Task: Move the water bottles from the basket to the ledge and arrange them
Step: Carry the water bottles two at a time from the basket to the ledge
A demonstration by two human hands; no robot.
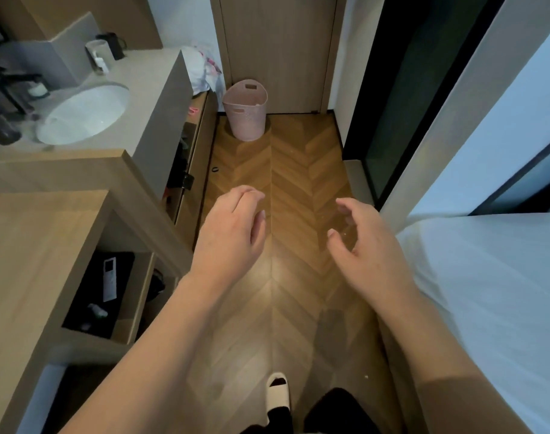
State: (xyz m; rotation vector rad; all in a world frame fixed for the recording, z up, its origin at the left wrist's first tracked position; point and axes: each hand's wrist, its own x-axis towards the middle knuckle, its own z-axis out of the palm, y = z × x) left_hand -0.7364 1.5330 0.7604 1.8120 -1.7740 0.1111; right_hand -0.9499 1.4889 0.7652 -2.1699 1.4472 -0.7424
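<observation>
Two bare hands, left hand (233, 227) and right hand (367, 245), hover over herringbone wood floor (298, 170).

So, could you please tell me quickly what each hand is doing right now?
Left hand: open, fingers loosely curled, holding nothing.
Right hand: open, fingers loosely curled, holding nothing.

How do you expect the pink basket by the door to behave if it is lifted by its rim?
The pink basket looks like thin perforated plastic, so probably light and slightly flexible. It is tall and tapers toward its base, so a push might tip it. Its contents are hidden, so the weight is uncertain.
</observation>
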